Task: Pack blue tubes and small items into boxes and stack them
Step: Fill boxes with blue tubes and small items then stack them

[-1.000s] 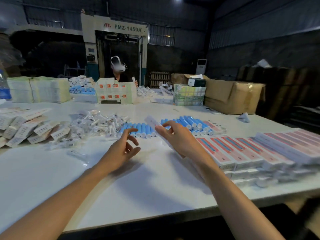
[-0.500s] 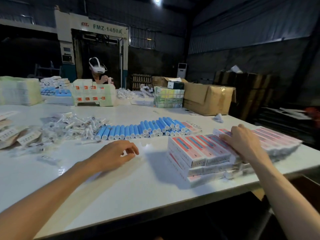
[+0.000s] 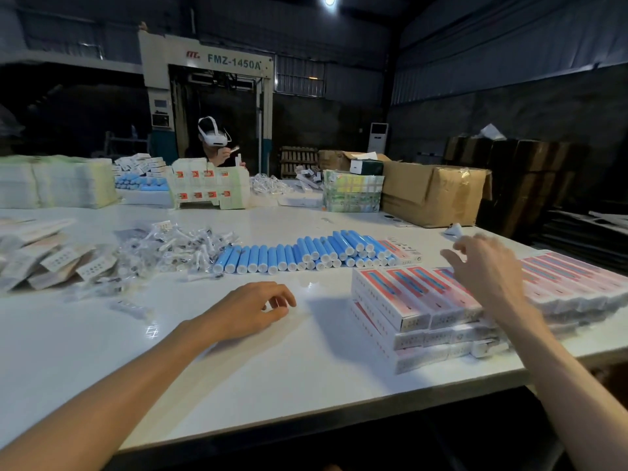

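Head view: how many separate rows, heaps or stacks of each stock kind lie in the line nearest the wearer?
Row of blue tubes: 1
Heap of clear packets: 1
Pile of flat pale packs: 1
Stack of red boxes: 1
Total: 4

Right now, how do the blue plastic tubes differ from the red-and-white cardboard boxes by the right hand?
The blue plastic tubes are round and lie in a row; the red-and-white cardboard boxes are flat-sided and stacked in layers. The tubes sit farther back, untouched; the right hand is over the boxes. Both rest on the white table.
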`<state>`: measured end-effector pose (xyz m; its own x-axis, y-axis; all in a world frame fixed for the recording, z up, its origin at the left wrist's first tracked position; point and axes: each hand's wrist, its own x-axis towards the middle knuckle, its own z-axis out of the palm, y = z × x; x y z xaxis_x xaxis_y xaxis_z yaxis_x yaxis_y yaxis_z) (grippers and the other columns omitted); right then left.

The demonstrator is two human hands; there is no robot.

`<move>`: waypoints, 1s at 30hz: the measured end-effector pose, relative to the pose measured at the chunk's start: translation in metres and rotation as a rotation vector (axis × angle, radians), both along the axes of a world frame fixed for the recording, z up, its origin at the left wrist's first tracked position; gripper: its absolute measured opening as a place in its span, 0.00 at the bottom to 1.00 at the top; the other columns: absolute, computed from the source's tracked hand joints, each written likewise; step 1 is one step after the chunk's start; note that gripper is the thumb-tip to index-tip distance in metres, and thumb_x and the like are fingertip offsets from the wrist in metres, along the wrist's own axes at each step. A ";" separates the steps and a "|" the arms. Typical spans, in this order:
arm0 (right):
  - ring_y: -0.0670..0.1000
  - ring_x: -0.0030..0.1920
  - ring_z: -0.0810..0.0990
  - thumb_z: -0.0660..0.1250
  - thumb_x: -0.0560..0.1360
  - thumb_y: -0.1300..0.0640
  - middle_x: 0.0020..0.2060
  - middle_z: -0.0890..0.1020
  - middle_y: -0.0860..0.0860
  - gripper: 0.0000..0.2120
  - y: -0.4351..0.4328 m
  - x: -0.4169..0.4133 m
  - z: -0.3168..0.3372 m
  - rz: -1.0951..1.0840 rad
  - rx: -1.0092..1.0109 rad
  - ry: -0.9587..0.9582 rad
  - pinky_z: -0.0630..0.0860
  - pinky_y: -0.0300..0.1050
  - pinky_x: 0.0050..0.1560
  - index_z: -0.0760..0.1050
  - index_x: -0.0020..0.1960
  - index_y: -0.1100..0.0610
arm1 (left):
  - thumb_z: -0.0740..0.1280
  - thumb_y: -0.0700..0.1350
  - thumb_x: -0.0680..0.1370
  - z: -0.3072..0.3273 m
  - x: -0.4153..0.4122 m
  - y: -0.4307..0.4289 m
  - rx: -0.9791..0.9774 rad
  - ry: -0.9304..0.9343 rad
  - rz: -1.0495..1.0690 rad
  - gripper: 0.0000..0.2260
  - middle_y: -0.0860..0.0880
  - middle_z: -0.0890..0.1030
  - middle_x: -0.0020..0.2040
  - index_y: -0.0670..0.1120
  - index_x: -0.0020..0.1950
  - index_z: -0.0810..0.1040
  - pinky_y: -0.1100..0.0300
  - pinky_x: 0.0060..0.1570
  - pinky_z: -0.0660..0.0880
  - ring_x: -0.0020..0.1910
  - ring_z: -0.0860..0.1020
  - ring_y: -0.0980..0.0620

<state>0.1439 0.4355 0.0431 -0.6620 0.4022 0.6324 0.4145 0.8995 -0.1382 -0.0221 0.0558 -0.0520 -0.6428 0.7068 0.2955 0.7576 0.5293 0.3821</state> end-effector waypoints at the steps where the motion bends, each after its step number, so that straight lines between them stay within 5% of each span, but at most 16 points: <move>1: 0.53 0.48 0.80 0.68 0.82 0.48 0.48 0.85 0.54 0.14 -0.019 -0.007 0.004 0.166 -0.137 0.101 0.80 0.55 0.49 0.84 0.55 0.58 | 0.68 0.53 0.83 0.002 0.001 -0.001 -0.008 -0.002 0.016 0.06 0.63 0.82 0.52 0.63 0.58 0.80 0.60 0.54 0.78 0.54 0.79 0.63; 8: 0.43 0.39 0.84 0.67 0.81 0.60 0.39 0.85 0.46 0.07 -0.202 -0.079 0.003 0.903 -0.700 0.312 0.77 0.33 0.38 0.84 0.55 0.56 | 0.68 0.45 0.82 0.009 0.004 -0.027 -0.022 0.013 0.164 0.08 0.59 0.80 0.48 0.57 0.57 0.82 0.56 0.54 0.78 0.47 0.79 0.56; 14: 0.46 0.36 0.79 0.62 0.79 0.66 0.37 0.82 0.50 0.12 -0.306 -0.158 -0.054 0.918 -1.137 0.176 0.75 0.42 0.42 0.83 0.53 0.59 | 0.69 0.47 0.81 0.014 -0.011 -0.082 0.056 0.038 0.472 0.07 0.59 0.81 0.44 0.58 0.56 0.82 0.56 0.48 0.77 0.43 0.79 0.56; 19: 0.50 0.38 0.77 0.61 0.78 0.64 0.38 0.82 0.47 0.13 -0.317 -0.191 -0.112 0.855 -1.160 0.081 0.72 0.44 0.40 0.83 0.51 0.53 | 0.68 0.49 0.82 0.027 -0.056 -0.145 0.072 0.178 0.755 0.08 0.53 0.85 0.51 0.53 0.61 0.80 0.51 0.52 0.79 0.54 0.82 0.48; 23: 0.46 0.30 0.72 0.61 0.78 0.65 0.28 0.77 0.42 0.14 -0.312 -0.203 -0.125 0.912 -1.204 0.087 0.69 0.41 0.33 0.82 0.46 0.51 | 0.64 0.46 0.84 0.048 -0.113 -0.194 -0.176 0.367 0.999 0.14 0.44 0.79 0.65 0.46 0.69 0.76 0.45 0.62 0.72 0.65 0.74 0.41; 30: 0.44 0.29 0.74 0.61 0.79 0.66 0.27 0.77 0.47 0.14 -0.317 -0.208 -0.126 0.985 -1.202 0.067 0.69 0.35 0.32 0.82 0.46 0.51 | 0.62 0.46 0.84 0.089 -0.184 -0.264 -0.529 0.396 1.328 0.15 0.41 0.79 0.66 0.41 0.69 0.76 0.48 0.66 0.72 0.66 0.76 0.42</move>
<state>-0.0636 0.1185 -0.0826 -0.9449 0.1151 0.3065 -0.2879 0.1539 -0.9452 -0.2064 -0.2080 0.0370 -0.8301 -0.2403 0.5032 -0.3735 0.9096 -0.1818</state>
